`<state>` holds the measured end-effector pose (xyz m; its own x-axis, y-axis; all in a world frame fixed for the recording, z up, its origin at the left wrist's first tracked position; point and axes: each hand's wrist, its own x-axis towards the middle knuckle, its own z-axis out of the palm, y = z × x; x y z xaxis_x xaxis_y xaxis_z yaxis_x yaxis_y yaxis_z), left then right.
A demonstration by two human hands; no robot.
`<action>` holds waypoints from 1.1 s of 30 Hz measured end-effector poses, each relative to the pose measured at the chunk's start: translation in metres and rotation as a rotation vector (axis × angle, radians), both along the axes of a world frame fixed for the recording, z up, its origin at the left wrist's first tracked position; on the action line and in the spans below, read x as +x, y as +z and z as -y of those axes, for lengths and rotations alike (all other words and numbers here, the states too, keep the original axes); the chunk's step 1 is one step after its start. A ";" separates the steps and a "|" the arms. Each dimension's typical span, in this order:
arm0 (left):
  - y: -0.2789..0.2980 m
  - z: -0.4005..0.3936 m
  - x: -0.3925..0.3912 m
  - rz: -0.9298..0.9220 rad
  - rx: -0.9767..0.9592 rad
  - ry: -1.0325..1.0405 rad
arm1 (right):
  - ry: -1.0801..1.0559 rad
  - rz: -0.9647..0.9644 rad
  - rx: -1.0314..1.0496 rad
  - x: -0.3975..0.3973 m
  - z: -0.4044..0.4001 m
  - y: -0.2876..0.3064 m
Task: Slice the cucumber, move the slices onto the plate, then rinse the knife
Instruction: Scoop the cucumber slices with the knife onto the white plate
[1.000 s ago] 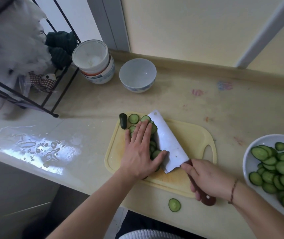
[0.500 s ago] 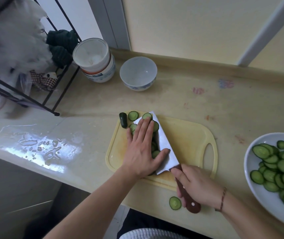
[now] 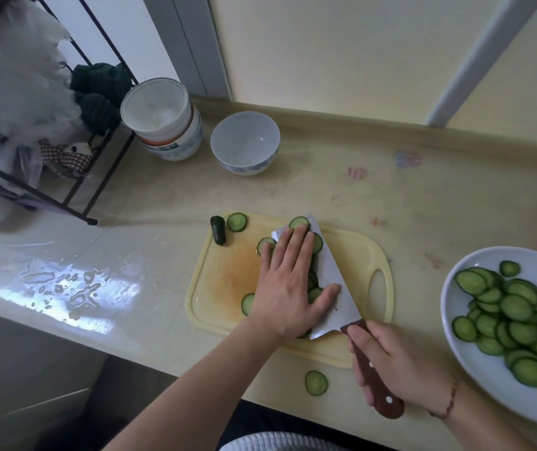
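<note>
Gripping the knife (image 3: 337, 288) by its handle, the right hand (image 3: 397, 369) tilts the blade on the board (image 3: 225, 281). The left hand (image 3: 288, 288), fingers (image 3: 296, 242) straight and together, presses slices (image 3: 313, 292) against it. One slice (image 3: 316, 382) lies on the table (image 3: 163, 320); the plate (image 3: 456, 353) holds more, right.

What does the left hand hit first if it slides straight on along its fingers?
The left hand lies flat on the slices, fingers pointing away and slightly right. Just past the fingertips lies one cucumber slice at the cleaver blade's far tip; beyond it the cutting board's far edge, then bare counter.
</note>
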<state>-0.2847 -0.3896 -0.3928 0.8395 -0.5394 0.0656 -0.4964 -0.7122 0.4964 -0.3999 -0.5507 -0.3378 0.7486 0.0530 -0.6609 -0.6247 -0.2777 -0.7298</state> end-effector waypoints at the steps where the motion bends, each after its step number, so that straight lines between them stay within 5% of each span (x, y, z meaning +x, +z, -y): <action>1: 0.000 0.002 0.000 -0.001 0.001 -0.006 | -0.005 0.001 0.004 -0.001 0.002 0.000; 18: 0.025 0.057 -0.011 0.030 0.007 -0.142 | -0.139 0.039 0.049 -0.032 0.045 0.015; 33: 0.034 0.240 -0.094 -0.004 -0.142 -0.671 | -0.610 0.067 -0.366 -0.165 0.134 0.040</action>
<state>-0.3783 -0.6293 -0.3591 0.3270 -0.9292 0.1720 -0.8055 -0.1789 0.5650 -0.5646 -0.6847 -0.2977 0.6134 -0.6048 -0.5079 -0.7041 -0.1274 -0.6986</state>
